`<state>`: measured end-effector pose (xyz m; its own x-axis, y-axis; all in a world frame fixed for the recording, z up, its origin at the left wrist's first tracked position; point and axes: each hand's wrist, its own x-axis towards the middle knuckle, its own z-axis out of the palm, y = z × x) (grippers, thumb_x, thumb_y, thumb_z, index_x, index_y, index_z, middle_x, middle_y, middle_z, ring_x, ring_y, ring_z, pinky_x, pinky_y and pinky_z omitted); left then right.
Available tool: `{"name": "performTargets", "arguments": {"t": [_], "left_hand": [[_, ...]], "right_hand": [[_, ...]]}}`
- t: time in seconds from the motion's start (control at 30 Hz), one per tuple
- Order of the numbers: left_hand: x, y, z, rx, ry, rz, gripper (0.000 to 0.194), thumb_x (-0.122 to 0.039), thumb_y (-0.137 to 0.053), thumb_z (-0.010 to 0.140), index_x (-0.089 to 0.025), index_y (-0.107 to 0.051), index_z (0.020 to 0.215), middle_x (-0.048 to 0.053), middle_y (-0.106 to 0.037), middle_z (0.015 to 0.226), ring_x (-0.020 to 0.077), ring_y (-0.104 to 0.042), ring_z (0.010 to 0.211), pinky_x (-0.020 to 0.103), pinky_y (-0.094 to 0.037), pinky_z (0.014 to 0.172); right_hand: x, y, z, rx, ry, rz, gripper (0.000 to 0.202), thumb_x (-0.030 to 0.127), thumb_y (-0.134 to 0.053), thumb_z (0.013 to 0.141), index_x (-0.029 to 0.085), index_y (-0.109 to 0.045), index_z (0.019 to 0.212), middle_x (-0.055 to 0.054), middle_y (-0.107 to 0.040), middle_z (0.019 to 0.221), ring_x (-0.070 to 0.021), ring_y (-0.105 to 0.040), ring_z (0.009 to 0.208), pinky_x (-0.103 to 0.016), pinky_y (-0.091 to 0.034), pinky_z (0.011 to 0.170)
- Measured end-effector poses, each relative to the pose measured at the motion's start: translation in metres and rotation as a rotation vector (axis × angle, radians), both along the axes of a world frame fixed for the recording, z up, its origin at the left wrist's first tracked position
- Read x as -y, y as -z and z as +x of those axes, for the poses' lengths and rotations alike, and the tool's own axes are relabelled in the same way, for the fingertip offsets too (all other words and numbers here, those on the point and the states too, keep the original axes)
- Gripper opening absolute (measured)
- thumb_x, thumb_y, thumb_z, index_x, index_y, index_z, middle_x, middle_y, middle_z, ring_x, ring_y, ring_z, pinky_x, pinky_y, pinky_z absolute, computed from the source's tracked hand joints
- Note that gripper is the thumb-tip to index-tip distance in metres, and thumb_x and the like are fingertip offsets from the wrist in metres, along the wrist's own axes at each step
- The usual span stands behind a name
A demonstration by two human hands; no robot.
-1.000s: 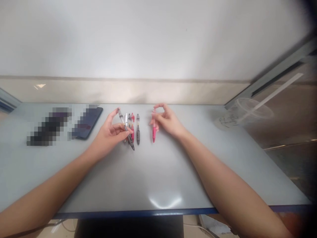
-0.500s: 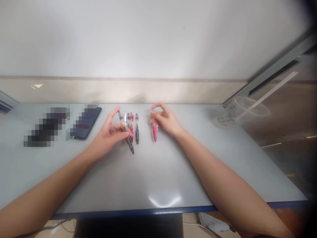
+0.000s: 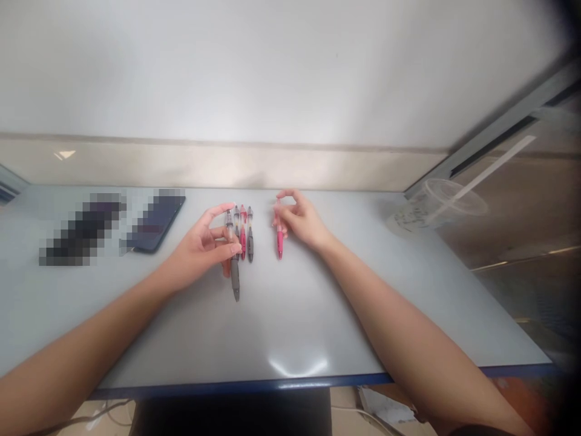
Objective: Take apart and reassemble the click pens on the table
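Note:
My left hand is closed on a grey-gripped pen, with the index finger at its top end and the thumb on its barrel. The pen points down toward the near edge, in front of a row of pens on the table. In that row a red pen and a grey pen show plainly; another dark-topped pen is mostly hidden by my left hand. To the right of the row, my right hand pinches a pink pen, its tip pointing toward me.
The pale table has a blue front edge and a wall behind it. A dark phone lies at the left beside a pixelated dark patch. A clear plastic cup with a straw stands at the right.
The grey-gripped pen in my left hand has swung from slanted to nearly upright in view, and its tip has come nearer to me. My right hand keeps the pink pen almost in place.

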<state>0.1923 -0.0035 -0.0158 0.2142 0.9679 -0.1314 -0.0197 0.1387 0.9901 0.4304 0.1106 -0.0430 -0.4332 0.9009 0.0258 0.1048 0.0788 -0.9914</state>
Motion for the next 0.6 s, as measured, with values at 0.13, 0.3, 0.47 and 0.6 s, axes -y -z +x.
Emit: {"name": "performTargets", "arguments": {"t": [0.13, 0.3, 0.47, 0.6], "left_hand": [[0.0003, -0.0004, -0.0007, -0.052, 0.023, 0.011, 0.083, -0.038, -0.081, 0.088, -0.033, -0.036, 0.158, -0.002, -0.067, 0.087, 0.0158, -0.066, 0.071, 0.029, -0.055, 0.067], [0.0002, -0.0003, -0.0005, -0.047, 0.028, 0.018, 0.081, -0.037, -0.08, 0.089, -0.032, -0.036, 0.156, -0.002, -0.066, 0.087, 0.0151, -0.065, 0.071, 0.029, -0.056, 0.067], [0.0004, -0.0012, -0.0009, -0.008, 0.044, 0.033, 0.078, -0.034, -0.081, 0.088, -0.032, -0.038, 0.154, -0.001, -0.066, 0.09, 0.0155, -0.066, 0.075, 0.028, -0.056, 0.067], [-0.0007, -0.0006, -0.0021, -0.023, 0.04, 0.025, 0.078, -0.033, -0.083, 0.087, -0.031, -0.041, 0.152, 0.0, -0.066, 0.094, 0.0146, -0.065, 0.073, 0.03, -0.058, 0.067]], "right_hand": [[-0.0006, 0.0015, -0.0013, 0.018, 0.02, 0.015, 0.032, 0.047, -0.067, 0.093, 0.026, -0.045, 0.106, 0.006, -0.063, 0.065, -0.0128, -0.054, 0.054, -0.025, -0.049, 0.051], [0.0002, -0.0017, -0.0008, 0.056, 0.005, 0.027, 0.025, 0.041, -0.063, 0.095, 0.026, -0.046, 0.106, 0.005, -0.063, 0.067, -0.0127, -0.052, 0.052, -0.025, -0.047, 0.05], [0.0024, -0.0071, 0.0003, 0.126, 0.015, 0.02, 0.023, 0.037, -0.064, 0.093, 0.025, -0.05, 0.108, 0.005, -0.061, 0.068, -0.0125, -0.054, 0.051, -0.027, -0.047, 0.053], [0.0029, -0.0081, 0.0015, 0.235, 0.092, 0.03, 0.023, 0.031, -0.066, 0.089, 0.022, -0.057, 0.108, 0.005, -0.059, 0.069, -0.0127, -0.055, 0.049, -0.028, -0.046, 0.053]]}}
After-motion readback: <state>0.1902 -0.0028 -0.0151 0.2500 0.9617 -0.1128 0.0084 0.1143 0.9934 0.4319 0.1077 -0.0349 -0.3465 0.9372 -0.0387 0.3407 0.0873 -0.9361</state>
